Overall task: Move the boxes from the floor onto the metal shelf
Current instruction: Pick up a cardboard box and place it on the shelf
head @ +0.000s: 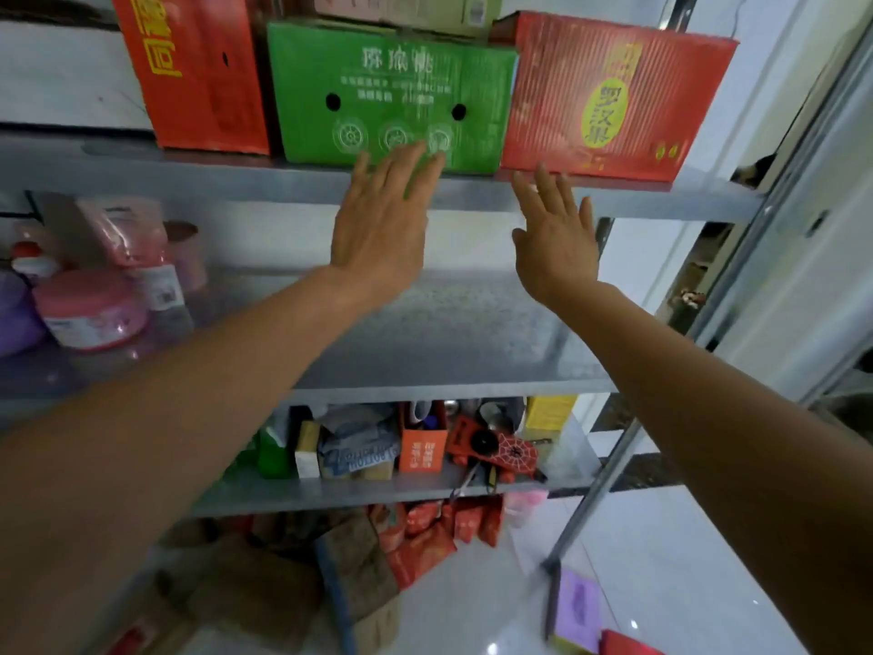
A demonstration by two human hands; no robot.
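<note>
Forearms reach up from the lower corners of the view, and both hands are flat and hold nothing. Left hand (378,219) has straight fingers held close together, their tips laid over the lower front of the green box (392,92), though blur leaves it unclear whether they actually press it. Right hand (555,234) has straight, spread fingers, with the tips at the front lip of the metal shelf (141,172) just under the red box (614,96). Both boxes stand on the uppermost level in view, side by side and close together. Their long axes run left to right and their printed fronts face the person. Left of the green box stands a taller red carton (193,68), upright, and a pale box (406,7) lies on top of the green one
</note>
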